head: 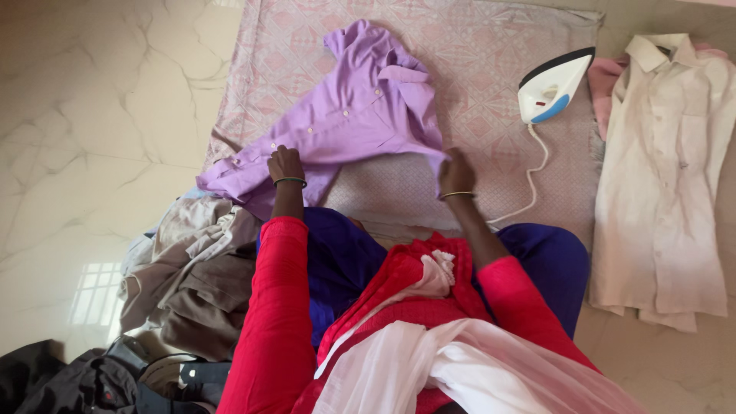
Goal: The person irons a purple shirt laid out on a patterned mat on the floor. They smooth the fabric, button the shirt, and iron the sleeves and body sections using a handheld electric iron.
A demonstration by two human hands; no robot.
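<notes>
The left hand [285, 164] presses fingers-down on the lilac shirt [349, 115], gripping its placket edge; the right hand [457, 172] pinches the shirt's other edge. The shirt lies on a pink patterned cloth [475, 54], a white iron [550, 88] near it.

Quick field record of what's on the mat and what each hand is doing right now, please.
surface: pink patterned cloth mat on marble floor
garment: crumpled lilac button shirt on the mat
left hand: pressing the shirt's placket edge
right hand: gripping the shirt's hem
iron: white and blue electric iron, upright on the mat, untouched
beside: white shirt, laid out right of mat
</notes>
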